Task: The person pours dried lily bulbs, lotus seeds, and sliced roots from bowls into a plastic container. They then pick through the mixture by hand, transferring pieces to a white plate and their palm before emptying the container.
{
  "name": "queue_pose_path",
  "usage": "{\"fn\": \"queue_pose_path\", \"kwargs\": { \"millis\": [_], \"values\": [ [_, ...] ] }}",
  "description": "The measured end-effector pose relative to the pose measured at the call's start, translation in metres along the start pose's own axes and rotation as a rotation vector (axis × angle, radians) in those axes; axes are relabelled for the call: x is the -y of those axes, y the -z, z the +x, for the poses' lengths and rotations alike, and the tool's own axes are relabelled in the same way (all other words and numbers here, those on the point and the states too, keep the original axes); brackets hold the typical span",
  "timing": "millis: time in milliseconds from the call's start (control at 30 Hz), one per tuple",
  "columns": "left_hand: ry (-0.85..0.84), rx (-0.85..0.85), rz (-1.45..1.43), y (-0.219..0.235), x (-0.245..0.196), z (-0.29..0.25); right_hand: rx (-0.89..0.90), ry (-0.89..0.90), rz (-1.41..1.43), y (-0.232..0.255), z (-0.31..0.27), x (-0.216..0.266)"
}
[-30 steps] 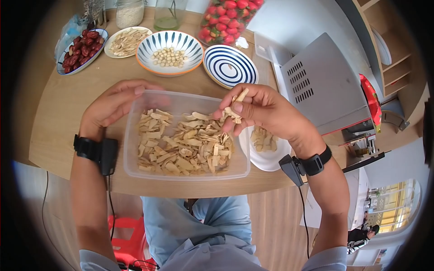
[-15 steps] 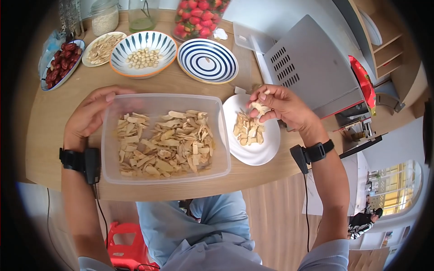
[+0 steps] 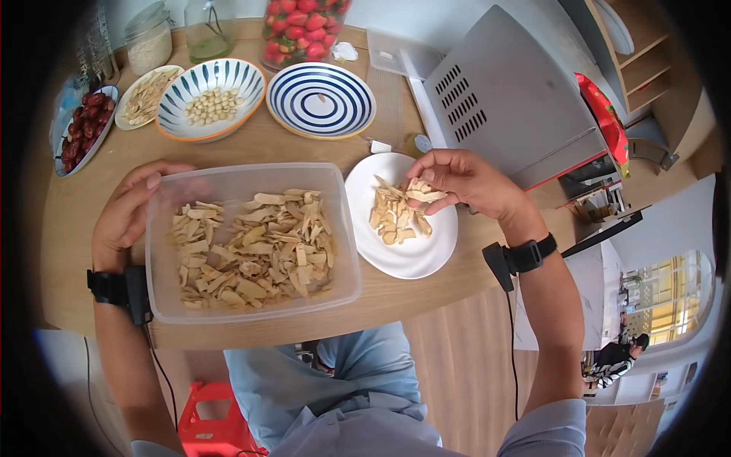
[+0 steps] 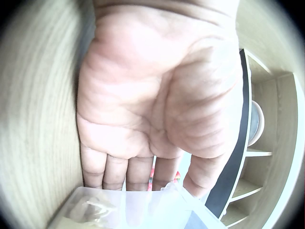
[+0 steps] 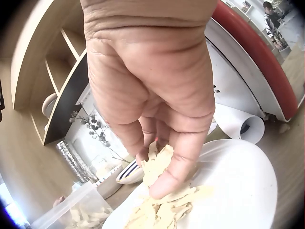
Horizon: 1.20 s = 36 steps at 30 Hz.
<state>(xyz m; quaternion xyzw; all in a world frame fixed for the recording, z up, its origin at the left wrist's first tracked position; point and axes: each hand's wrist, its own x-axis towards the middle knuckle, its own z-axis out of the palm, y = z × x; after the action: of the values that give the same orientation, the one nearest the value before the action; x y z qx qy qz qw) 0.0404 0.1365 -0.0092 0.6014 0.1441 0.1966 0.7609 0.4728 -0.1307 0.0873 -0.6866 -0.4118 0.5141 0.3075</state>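
Note:
A clear plastic container point(image 3: 346, 259) holds many pale dried slices point(image 3: 251, 244). My left hand point(image 3: 129, 209) lies against its left side, the thumb near the top corner and the fingers behind the wall; the left wrist view shows the palm point(image 4: 147, 90) facing the container point(image 4: 114, 202). Over the right part of a white plate point(image 3: 415, 263), my right hand point(image 3: 468, 183) pinches a few slices point(image 3: 426, 190) between thumb and fingers. Beneath them a small pile of slices point(image 3: 396, 221) lies on the plate. From the right wrist view, the pinched slices point(image 5: 157, 164) hang just above that pile.
Along the back stand a dish of red dates point(image 3: 87, 129), a small plate of slices point(image 3: 148, 95), a bowl of round pale pieces point(image 3: 213, 107), a blue-ringed plate point(image 3: 320, 99), jars and a container of strawberries point(image 3: 304, 30). A grey appliance point(image 3: 510, 99) stands right.
My right hand has carried its slices from above the container to above the white plate. The view has shifted, so the container and dishes appear farther left. My left hand stays at the container.

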Motion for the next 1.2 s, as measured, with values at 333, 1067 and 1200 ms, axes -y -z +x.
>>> {"fn": "queue_pose_path", "kwargs": {
  "millis": [333, 1067, 1200],
  "values": [
    [0.017, -0.01, 0.027, 0.005, 0.002, 0.001, -0.027, 0.01, -0.101, 0.004, -0.002, 0.006],
    [-0.002, 0.041, -0.019, 0.001, -0.003, 0.001, -0.199, 0.065, -0.539, -0.023, -0.009, 0.029],
    [-0.016, 0.047, -0.016, 0.001, -0.002, 0.002, -0.258, 0.166, -0.624, -0.02, -0.011, 0.036]
  ]
}}
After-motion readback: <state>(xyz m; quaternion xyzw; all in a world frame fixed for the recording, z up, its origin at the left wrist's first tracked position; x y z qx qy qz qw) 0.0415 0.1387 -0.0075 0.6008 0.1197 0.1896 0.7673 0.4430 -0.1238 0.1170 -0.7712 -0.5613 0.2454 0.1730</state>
